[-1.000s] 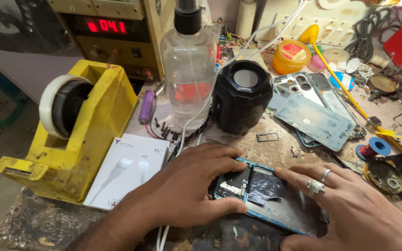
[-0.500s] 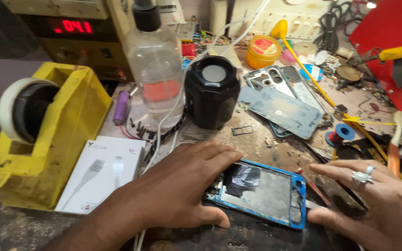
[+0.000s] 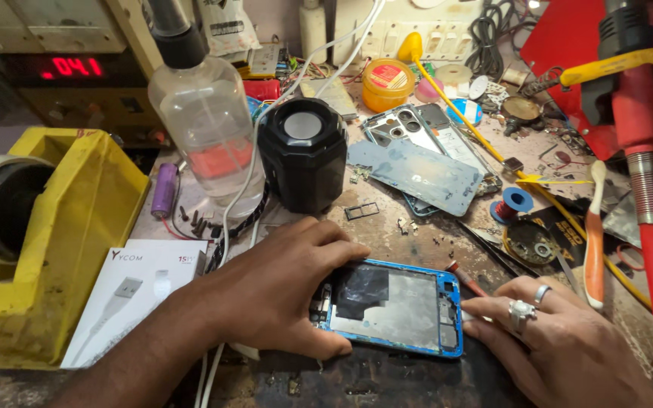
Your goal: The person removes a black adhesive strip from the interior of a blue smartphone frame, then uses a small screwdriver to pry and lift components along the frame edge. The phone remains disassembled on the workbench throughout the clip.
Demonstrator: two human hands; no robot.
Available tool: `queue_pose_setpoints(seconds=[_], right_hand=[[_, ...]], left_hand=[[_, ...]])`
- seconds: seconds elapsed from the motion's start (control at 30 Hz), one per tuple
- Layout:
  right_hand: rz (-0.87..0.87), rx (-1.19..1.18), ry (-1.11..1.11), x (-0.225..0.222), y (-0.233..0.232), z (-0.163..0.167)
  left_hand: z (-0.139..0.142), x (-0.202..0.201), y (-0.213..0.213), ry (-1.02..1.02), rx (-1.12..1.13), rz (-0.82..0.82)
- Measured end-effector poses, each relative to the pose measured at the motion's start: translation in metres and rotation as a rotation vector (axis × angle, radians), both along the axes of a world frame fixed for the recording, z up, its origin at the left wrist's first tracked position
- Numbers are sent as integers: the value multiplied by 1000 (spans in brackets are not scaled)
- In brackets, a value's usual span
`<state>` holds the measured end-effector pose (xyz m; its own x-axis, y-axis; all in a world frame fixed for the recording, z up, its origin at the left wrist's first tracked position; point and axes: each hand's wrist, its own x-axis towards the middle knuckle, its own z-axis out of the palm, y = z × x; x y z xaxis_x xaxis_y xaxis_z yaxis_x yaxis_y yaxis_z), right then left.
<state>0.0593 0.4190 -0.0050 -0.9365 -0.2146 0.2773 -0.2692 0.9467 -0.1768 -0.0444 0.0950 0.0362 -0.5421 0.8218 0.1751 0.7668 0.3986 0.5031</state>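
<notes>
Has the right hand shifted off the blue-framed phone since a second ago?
Yes. The right hand slid rightward off the opened phone; now only its fingertips touch the phone's right edge, while the left hand holds the other end.

Yellow tape dispenser [image 3: 47, 249]; clear bottle [image 3: 204, 121]; black speaker [image 3: 303, 155]

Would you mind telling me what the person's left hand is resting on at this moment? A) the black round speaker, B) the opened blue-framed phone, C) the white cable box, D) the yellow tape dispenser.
B: the left hand lies over the left end of the opened blue-framed phone, while the right hand touches its other end.
</notes>
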Motion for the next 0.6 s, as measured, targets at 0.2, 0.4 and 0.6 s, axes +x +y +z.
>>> queue_pose_setpoints(seconds=[0.2, 0.4, 0.6], right_hand=[[113, -185, 190, 3, -10, 5], [79, -414, 89, -1, -6, 2], [17, -448, -34, -4, 12, -12]], left_hand=[[4, 8, 0, -17, -11, 48], [4, 3, -8, 5, 24, 57], [-2, -1, -11, -50, 82, 10]])
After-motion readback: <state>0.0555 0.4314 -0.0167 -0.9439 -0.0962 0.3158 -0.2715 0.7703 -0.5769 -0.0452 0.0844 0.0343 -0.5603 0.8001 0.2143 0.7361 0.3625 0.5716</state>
